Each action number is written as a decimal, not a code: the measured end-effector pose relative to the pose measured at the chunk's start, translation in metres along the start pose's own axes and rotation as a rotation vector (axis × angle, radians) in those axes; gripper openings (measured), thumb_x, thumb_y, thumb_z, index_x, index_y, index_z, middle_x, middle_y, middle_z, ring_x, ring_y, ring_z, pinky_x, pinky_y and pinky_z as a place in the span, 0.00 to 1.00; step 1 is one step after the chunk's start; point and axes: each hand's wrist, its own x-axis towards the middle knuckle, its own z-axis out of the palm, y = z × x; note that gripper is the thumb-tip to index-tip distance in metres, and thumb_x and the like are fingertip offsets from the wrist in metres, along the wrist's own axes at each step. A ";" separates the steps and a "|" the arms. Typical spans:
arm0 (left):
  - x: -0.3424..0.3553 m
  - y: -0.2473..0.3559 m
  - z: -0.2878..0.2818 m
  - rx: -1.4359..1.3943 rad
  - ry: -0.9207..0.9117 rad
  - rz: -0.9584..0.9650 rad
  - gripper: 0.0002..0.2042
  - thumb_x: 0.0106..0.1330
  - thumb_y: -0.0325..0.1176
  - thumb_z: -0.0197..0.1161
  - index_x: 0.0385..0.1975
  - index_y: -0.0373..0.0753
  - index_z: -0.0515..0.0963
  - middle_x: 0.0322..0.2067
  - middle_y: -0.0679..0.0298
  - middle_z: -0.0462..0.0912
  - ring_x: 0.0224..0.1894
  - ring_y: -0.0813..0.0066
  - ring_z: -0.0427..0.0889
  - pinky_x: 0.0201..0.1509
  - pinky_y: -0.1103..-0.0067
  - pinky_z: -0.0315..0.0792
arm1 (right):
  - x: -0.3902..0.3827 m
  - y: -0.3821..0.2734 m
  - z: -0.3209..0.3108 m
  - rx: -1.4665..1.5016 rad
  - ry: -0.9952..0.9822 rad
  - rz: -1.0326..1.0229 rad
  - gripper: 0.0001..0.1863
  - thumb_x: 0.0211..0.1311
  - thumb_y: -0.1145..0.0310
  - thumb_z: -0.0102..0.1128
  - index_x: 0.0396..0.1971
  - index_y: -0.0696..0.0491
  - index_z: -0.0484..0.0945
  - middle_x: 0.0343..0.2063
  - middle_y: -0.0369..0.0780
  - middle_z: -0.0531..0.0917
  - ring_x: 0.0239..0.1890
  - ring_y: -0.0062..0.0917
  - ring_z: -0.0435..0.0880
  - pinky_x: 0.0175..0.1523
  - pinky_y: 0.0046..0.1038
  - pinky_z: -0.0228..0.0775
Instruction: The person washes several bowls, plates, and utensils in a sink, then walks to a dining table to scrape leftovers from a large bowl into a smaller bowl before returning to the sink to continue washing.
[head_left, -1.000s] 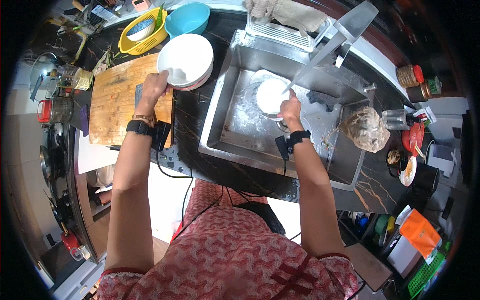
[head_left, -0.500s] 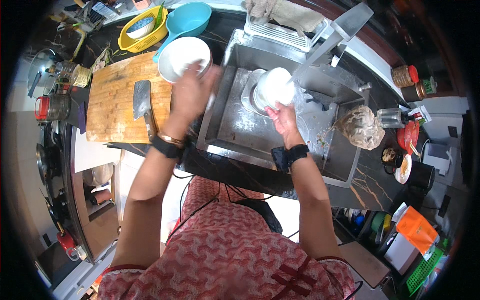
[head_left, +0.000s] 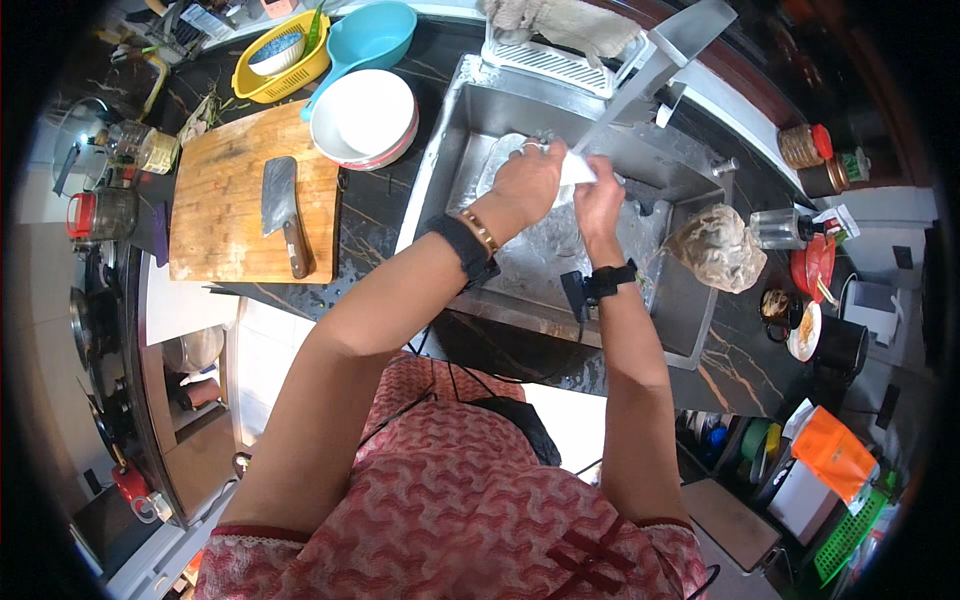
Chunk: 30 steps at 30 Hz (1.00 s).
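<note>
- Just above the middle of the frame, over the steel sink (head_left: 480,140), both hands meet on a white bowl (head_left: 577,168); only a sliver of it shows between them.
- The left hand (head_left: 528,180) covers the bowl from the left, fingers curled together around its side.
- The right hand (head_left: 600,196) clamps the other side, fingers closed on the rim.
- The bowl looks like glazed ceramic: stiff, fairly light, likely breakable, and probably slippery if wet, so a two-sided grip at rim and wall seems safest.
- At the upper left, stacked white bowls (head_left: 364,118) sit beside a wooden cutting board (head_left: 230,190) bearing a cleaver (head_left: 281,208).
</note>
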 end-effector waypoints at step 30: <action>-0.132 -0.140 -0.046 -0.726 0.179 -0.690 0.15 0.62 0.29 0.47 0.40 0.20 0.68 0.29 0.47 0.78 0.23 0.64 0.81 0.17 0.78 0.78 | -0.007 0.159 0.088 -0.273 -0.141 0.248 0.26 0.42 0.60 0.69 0.34 0.64 0.70 0.24 0.45 0.79 0.21 0.28 0.80 0.27 0.24 0.74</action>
